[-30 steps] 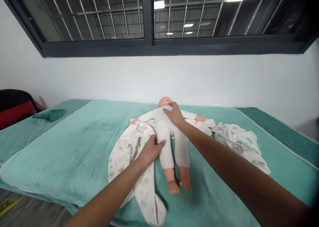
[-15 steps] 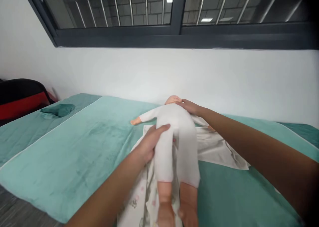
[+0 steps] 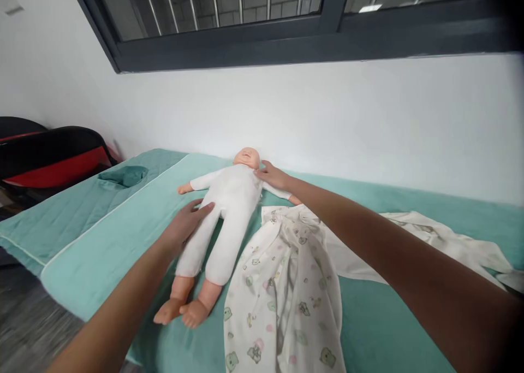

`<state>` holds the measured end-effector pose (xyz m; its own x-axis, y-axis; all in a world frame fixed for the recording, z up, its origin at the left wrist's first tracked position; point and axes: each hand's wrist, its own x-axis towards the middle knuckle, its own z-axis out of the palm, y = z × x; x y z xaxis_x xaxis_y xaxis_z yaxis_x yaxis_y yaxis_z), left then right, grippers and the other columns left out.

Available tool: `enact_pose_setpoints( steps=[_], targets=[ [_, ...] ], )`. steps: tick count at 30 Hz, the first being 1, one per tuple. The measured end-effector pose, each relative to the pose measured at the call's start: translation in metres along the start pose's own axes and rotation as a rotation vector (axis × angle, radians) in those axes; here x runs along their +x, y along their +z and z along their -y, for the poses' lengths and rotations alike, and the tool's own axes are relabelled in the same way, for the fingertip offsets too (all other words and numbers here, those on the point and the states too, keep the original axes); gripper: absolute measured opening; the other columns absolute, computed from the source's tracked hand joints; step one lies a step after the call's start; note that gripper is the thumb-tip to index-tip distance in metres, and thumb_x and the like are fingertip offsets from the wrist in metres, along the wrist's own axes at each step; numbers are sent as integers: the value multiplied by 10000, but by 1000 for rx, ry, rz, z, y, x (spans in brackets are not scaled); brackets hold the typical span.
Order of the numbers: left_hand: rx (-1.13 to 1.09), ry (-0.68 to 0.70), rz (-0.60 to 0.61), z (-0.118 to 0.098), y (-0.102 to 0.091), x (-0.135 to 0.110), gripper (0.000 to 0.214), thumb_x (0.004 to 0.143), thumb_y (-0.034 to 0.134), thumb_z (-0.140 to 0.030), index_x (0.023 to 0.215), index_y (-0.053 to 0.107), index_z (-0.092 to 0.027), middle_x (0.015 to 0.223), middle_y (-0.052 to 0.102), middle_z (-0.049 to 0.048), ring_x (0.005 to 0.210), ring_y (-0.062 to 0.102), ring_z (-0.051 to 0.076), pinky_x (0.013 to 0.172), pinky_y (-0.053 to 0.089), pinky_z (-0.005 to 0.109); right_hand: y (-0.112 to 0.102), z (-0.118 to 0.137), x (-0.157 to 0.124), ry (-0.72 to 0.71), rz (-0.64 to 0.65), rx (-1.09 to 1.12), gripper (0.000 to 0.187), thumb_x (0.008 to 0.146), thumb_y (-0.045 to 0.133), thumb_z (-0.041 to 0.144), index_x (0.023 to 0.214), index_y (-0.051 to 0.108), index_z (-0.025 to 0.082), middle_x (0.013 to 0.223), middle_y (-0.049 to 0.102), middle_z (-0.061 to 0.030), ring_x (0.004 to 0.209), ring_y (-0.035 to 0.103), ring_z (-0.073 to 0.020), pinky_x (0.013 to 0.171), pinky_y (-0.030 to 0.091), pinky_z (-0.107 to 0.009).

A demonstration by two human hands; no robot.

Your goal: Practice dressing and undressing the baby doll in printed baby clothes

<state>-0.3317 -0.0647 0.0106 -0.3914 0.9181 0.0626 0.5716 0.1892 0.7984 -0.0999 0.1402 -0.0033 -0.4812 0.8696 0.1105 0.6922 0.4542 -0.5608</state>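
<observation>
White cloth-bodied baby doll [image 3: 235, 190] face-up on green plush mat [image 3: 135, 225], beside white bear-print garment [image 3: 282, 285]. Left hand [image 3: 184, 224] at thigh, right hand [image 3: 276, 177] at shoulder; whether fingers [image 3: 206, 208] grip, cannot tell.

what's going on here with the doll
A person's bare left hand is at the hip of a white-bodied cloth baby doll, and their bare right hand is at its shoulder. The doll lies face up on a teal plush cover. A white fabric garment with small printed pictures lies beside it, toward the person's right.
</observation>
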Motion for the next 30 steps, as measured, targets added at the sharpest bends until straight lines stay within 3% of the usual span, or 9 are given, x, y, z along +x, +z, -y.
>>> enact_pose_setpoints(
  steps=[2, 4, 7, 9, 13, 19, 22, 25, 30],
  targets=[
    [218, 175, -191, -7, 4, -18, 505, 839, 570, -442, 1254, 563, -154, 1249, 618, 137, 1149, 588, 322, 974, 474, 489, -15, -29, -28, 108, -10, -130, 652, 944, 281, 602, 1400, 373, 145, 1294, 591, -155, 1102, 593, -246, 882, 452, -333],
    [355, 453, -219, -18, 17, -44, 420, 891, 495, -349, 1282, 532, -199, 1344, 548, 103, 1281, 481, 285, 1083, 388, 466, -35, -60, -65, 201, -10, -217, 589, 939, 302, 587, 1205, 545, 121, 1164, 644, -189, 1039, 604, -296, 844, 442, -381],
    [477, 769, 27, -29, 55, -79, 406, 905, 468, -308, 1293, 518, -198, 1410, 488, 99, 1394, 336, 260, 1160, 303, 424, -64, -96, -128, 290, 55, -321, 530, 902, 382, 609, 957, 632, 146, 1000, 683, -181, 945, 623, -320, 782, 435, -396],
    [549, 766, 169, -28, 82, -89, 500, 811, 614, -377, 1262, 543, -173, 1480, 403, 145, 1452, 201, 307, 1170, 284, 442, -77, -106, -167, 293, 111, -353, 462, 862, 478, 601, 900, 643, 171, 982, 690, -159, 918, 631, -313, 758, 437, -378],
    [569, 679, 257, -32, 117, -87, 345, 767, 642, -258, 1087, 620, -130, 1371, 496, 194, 1420, 264, 358, 1116, 335, 519, -93, -92, -221, 208, 147, -334, 304, 822, 602, 485, 931, 649, 205, 1051, 686, -122, 962, 621, -286, 777, 433, -337],
    [331, 1121, 168, -109, 120, -128, 125, 845, 535, -181, 953, 593, -208, 1520, 339, 79, 1430, 244, 286, 1142, 275, 514, -111, -15, -275, -59, -64, -10, 348, 956, 389, 500, 954, 574, 204, 968, 633, -29, 884, 568, -183, 775, 414, -282],
    [93, 1043, 195, -147, 119, -153, 164, 838, 579, -260, 987, 536, -208, 1407, 458, 106, 1303, 425, 274, 1051, 384, 466, -126, 27, -309, -278, -111, 402, 323, 932, 460, 500, 888, 562, 196, 881, 571, 3, 830, 535, -156, 742, 415, -271],
    [-128, 791, 228, -169, 116, -171, 223, 794, 626, -277, 956, 485, -217, 998, 601, 20, 911, 590, 193, 802, 490, 339, -145, 46, -346, -310, -127, 572, 280, 912, 524, 479, 958, 587, 210, 978, 578, -8, 927, 544, -166, 807, 431, -286],
    [-451, 570, -216, -190, 106, -208, 231, 786, 644, -262, 911, 455, -218, 890, 514, -24, 842, 541, 142, 777, 459, 267, -133, 26, -392, -137, -3, 605, 654, 772, 729, 440, 1343, 457, 271, 1339, 511, -55, 1220, 480, -238, 1012, 393, -376]
  ],
)
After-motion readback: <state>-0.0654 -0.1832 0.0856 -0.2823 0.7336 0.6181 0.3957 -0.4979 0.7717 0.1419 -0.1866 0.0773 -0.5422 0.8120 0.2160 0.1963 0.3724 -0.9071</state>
